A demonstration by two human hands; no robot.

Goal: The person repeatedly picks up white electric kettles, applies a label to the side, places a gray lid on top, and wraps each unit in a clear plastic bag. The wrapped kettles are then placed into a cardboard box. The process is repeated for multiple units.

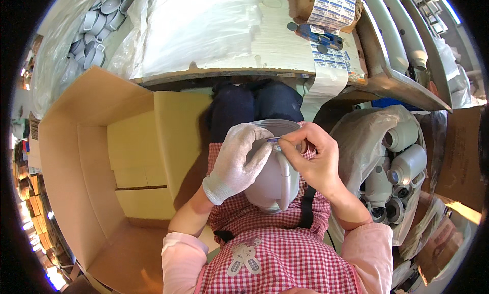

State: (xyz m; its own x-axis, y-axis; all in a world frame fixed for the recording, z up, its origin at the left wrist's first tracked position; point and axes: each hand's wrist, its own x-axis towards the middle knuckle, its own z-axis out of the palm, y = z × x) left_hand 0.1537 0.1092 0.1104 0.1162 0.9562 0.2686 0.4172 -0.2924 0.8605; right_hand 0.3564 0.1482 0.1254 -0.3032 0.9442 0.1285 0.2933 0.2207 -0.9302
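Note:
A grey cylindrical vessel (263,183) with a ribbed rim and a side handle (285,183) rests on my lap, against the red checked apron (275,255). My left hand (237,156), in a pale knit glove, grips its side near the rim. With thumb and index finger, my bare right hand (317,156) pinches one end of a small blue and white label (273,140). That label lies at the vessel's wall just above the handle, and the left fingertips are close to it. The fingers partly hide both label and rim.
A large cardboard box (65,171) stands at left. Ahead, the worktable (282,49) carries label sheets (332,7), a blue hand-held tool (321,36) and bagged grey cups (93,22). More grey vessels (407,164) fill a plastic bag (355,141) at right, beside the table's wooden rack (412,84).

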